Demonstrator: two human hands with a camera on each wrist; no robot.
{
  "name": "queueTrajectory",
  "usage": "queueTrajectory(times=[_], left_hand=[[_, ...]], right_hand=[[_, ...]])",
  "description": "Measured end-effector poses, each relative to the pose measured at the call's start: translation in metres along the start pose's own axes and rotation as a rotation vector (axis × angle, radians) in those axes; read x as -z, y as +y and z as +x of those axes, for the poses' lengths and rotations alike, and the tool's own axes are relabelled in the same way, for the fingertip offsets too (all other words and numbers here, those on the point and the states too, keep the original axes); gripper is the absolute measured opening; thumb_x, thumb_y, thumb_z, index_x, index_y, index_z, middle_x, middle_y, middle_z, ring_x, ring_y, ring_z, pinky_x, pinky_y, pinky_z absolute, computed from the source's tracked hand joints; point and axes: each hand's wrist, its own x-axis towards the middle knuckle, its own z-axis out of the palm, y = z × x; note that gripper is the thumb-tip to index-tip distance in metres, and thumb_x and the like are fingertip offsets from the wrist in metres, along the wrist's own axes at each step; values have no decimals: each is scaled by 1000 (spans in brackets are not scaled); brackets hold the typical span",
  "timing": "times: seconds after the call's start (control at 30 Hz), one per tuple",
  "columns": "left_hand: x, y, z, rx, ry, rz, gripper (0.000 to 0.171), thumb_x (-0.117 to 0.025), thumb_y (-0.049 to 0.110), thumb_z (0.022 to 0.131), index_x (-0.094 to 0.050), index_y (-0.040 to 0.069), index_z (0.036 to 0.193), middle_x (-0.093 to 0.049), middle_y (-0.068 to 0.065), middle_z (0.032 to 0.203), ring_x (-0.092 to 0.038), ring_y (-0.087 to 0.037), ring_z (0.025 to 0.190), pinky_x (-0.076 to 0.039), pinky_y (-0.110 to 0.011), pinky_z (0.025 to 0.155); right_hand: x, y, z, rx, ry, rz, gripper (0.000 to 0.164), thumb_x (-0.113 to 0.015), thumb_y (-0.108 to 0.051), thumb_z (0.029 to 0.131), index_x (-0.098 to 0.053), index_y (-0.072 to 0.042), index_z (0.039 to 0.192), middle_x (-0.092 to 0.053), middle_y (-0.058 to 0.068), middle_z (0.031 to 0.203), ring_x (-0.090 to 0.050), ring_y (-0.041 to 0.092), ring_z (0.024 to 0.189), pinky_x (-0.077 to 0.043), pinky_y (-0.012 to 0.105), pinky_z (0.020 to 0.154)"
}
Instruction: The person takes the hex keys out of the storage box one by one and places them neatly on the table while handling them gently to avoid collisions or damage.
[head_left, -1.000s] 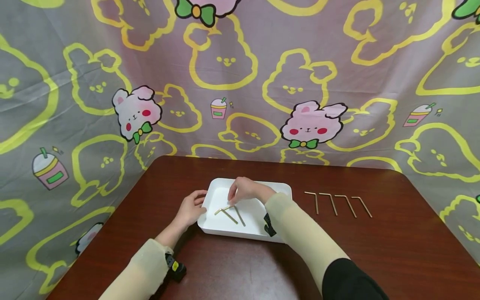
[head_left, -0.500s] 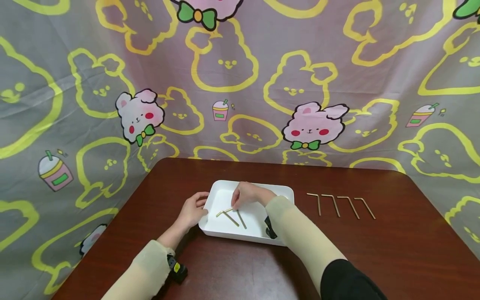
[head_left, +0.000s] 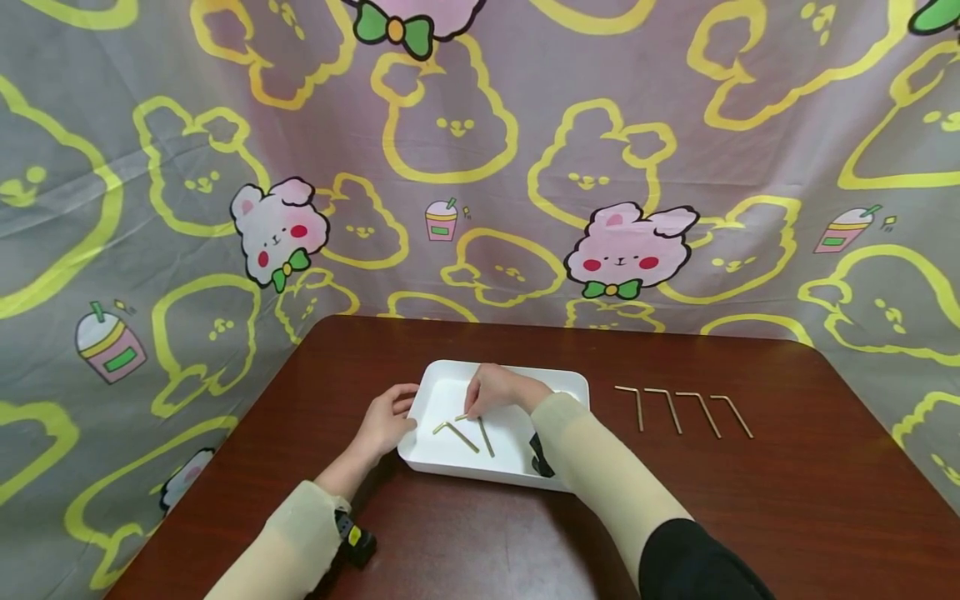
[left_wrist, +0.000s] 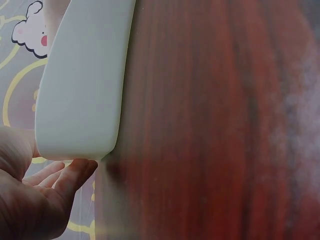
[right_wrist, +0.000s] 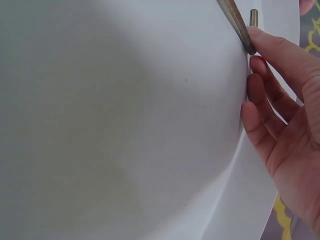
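A shallow white tray [head_left: 480,473] stands on the table, and my left hand [head_left: 382,423] holds its left end. In the left wrist view the fingers of that hand [left_wrist: 42,200] lie against the outer wall of the tray [left_wrist: 82,90]. Inside the tray are two brass-coloured L-shaped hex keys. My right hand [head_left: 497,390] pinches one hex key [head_left: 486,437] near its bend, partly hidden by the fingers. The right wrist view shows the thumb on this hex key [right_wrist: 234,20]. Just left of it lies the other hex key [head_left: 462,437], untouched.
Several more hex keys [head_left: 669,412] lie in a row on the brown table [head_left: 787,492], right of the tray. A patterned cloth [head_left: 495,200] hangs behind and at the sides of the table. A black device [head_left: 358,543] is strapped at the left wrist.
The pinched hex key has shifted slightly right, apart from the other one. My left hand stays on the tray. The head view has tilted a little.
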Motion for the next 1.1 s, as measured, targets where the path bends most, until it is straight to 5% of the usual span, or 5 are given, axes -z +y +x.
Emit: queueTrajectory(times=[0.4, 1.1], left_hand=[[1, -2, 1, -8, 2, -8, 52, -56, -18, 81, -52, -5, 131, -59, -31, 121, -60, -38, 111, -51, -44, 85], [0, -2, 0, -1, 1, -1, 52, -55, -18, 81, -52, -5, 131, -60, -31, 121, -60, -38, 111, -52, -43, 85]], right_hand=[[-2, 3, 2, -3, 16, 1, 6, -82, -8, 75, -76, -10, 73, -66, -8, 66, -49, 4, 61, -39, 19, 58], [10, 3, -4, -30, 60, 215, 4, -79, -5, 79, -76, -3, 81, -70, 1, 70, -60, 8, 62, -52, 24, 62]])
